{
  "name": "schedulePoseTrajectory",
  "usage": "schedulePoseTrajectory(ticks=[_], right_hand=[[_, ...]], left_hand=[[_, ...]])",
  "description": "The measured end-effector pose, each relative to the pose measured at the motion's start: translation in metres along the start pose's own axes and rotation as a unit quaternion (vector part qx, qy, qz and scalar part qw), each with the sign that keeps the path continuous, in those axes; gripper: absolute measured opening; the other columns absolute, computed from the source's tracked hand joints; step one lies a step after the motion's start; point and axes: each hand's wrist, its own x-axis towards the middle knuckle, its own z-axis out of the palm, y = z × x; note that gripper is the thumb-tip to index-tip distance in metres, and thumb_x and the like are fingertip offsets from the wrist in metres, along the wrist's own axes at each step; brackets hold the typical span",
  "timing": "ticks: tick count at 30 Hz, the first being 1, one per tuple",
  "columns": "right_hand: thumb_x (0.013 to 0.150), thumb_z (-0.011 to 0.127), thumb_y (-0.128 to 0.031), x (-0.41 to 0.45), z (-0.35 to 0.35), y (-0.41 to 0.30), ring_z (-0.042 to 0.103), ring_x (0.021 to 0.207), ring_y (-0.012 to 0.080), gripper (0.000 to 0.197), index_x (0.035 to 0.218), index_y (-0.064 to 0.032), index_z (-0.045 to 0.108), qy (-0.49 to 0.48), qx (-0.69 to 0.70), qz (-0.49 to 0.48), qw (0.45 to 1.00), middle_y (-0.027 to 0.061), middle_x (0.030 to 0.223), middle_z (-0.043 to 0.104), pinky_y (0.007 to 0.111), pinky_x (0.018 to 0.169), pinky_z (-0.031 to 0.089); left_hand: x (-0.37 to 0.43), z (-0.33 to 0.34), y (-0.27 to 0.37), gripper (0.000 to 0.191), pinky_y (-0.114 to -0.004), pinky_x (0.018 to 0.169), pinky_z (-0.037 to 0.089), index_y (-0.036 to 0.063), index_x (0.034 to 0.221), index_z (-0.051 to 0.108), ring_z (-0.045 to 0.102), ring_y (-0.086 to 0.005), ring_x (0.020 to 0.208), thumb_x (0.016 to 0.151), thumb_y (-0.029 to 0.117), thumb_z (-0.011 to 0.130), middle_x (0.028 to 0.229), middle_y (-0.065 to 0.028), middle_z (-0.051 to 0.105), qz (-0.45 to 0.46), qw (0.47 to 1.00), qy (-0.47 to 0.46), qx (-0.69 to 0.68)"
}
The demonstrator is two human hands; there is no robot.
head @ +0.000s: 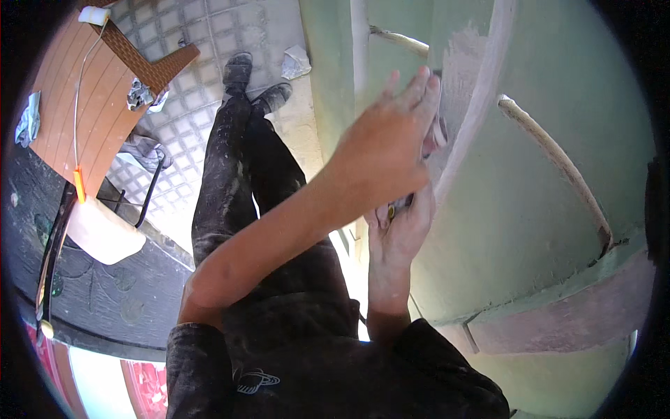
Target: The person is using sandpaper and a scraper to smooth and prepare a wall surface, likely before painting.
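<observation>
My left hand (387, 141) reaches across to the wall, its back to the camera and its fingers stretched out. Beneath it, mostly hidden, is a flat object with a pale, curved part (439, 133); whether the fingers grip it cannot be told. Just below, my right hand (405, 225) is palm up, fingers curled around a dark object with a small yellow spot (391, 211); its kind is hidden. Both hands are close to the pale green wall (523, 204), beside a greyish smeared patch (466, 63) and a pale raised vertical band (484, 99).
Curved pale strips (557, 149) stand out on the wall. On the left are a brown slatted panel (86, 105), a white container (104, 230) with an orange clip (79, 184), and a dark surface (104, 298). Crumpled paper (296, 62) lies on the tiled floor near my feet.
</observation>
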Motion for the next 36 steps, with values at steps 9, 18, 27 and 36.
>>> schedulePoseTrajectory(ticks=[9,18,27,36], right_hand=[[0.11,0.041,-0.03,0.0,-0.008,0.01,0.04,0.041,0.0089,0.031,0.106,-0.0058,0.06,-0.056,-0.011,-0.041,0.998,-0.0009,0.062,0.052,0.025,0.039,0.031],[0.112,0.046,-0.026,0.01,-0.025,0.003,0.048,0.047,0.0071,0.028,0.108,-0.0028,0.061,-0.111,0.013,-0.055,0.992,0.0021,0.07,0.058,0.024,0.038,0.034],[0.112,0.047,-0.025,0.019,-0.027,-0.002,0.047,0.047,0.0059,0.025,0.104,-0.0048,0.06,-0.142,-0.022,-0.066,0.987,0.0,0.067,0.055,0.023,0.041,0.037],[0.112,0.045,-0.026,0.014,-0.017,0.001,0.046,0.046,0.0056,0.025,0.102,-0.0071,0.059,-0.099,-0.033,-0.058,0.993,-0.0012,0.066,0.054,0.024,0.04,0.034]], left_hand=[[-0.004,0.0,0.007,0.084,-0.048,0.125,0.031,-0.0101,0.151,0.039,0.039,-0.0485,0.145,0.074,0.005,0.068,0.155,-0.0314,0.041,-0.033,0.999,-0.036,-0.005],[-0.002,0.011,0.008,0.081,-0.046,0.12,0.039,-0.0012,0.152,0.045,0.053,-0.0419,0.135,0.073,-0.001,0.063,0.152,-0.0248,0.05,-0.041,0.997,0.053,-0.025],[-0.001,0.02,-0.001,0.075,-0.041,0.112,0.047,-0.0029,0.148,0.049,0.055,-0.0404,0.134,0.074,-0.004,0.062,0.144,-0.025,0.057,-0.014,0.994,0.105,-0.034],[0.002,0.011,0.002,0.082,-0.045,0.112,0.047,-0.0023,0.152,0.043,0.055,-0.0453,0.132,0.073,-0.004,0.063,0.154,-0.0252,0.046,-0.046,0.997,0.055,-0.042]])
